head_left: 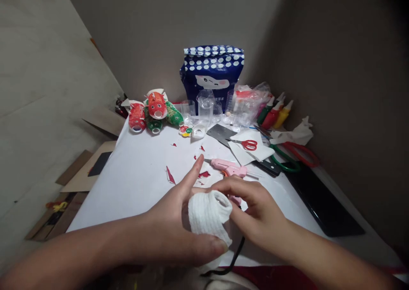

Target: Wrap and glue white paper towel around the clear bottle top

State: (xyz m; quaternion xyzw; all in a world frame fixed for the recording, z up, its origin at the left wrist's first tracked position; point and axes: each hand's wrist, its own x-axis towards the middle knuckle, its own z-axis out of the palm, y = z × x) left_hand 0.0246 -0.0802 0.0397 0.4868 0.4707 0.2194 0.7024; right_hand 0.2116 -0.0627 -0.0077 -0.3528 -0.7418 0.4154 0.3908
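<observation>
A white ribbed cloth tube [207,215] with a round opening at its upper right is held over the front of the table. My left hand [179,221] wraps round its left side and underside, with the thumb across the lower front and one finger stretched up. The fingers of my right hand [255,204] pinch the cloth beside the opening. Just beyond the hands lies a pink glue gun [228,167], its nozzle toward the left. Red scraps [170,175] are scattered on the white table [128,179].
Red and green fish figures [156,106] stand at the back left. Clear plastic cups [205,106] are before a blue bag [212,74]. Red-handled scissors [249,144], paint bottles [283,114], green-handled scissors [286,164] and a black slab [322,200] lie to the right.
</observation>
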